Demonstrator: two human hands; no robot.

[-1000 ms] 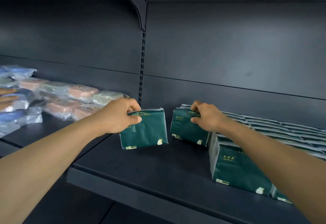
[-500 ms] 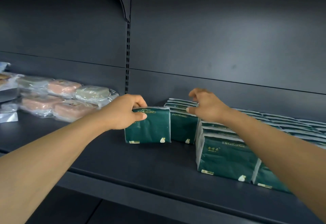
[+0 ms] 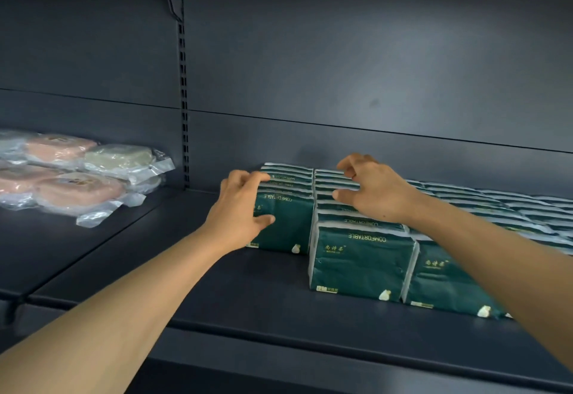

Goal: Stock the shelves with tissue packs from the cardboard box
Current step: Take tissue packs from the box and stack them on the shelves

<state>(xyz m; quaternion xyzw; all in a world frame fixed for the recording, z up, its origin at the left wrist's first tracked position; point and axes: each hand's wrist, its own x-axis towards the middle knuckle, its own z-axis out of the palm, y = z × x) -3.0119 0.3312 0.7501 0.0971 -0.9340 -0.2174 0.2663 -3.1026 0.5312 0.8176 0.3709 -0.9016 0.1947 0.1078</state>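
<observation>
Head view: my left hand [image 3: 238, 210] grips the front green tissue pack [image 3: 286, 223] of the leftmost row, thumb on its face and fingers curled over its top. My right hand [image 3: 372, 190] hovers just over the next row of tissue packs [image 3: 359, 257], fingers loosely bent, holding nothing. All rows stand upright on the dark shelf [image 3: 248, 294], touching side by side. Clear-wrapped pastel packets [image 3: 80, 173] lie well apart on the left.

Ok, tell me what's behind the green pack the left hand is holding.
Behind the front pack in the left hand stands a row of like green packs, only their top edges showing; their faces are covered.
</observation>
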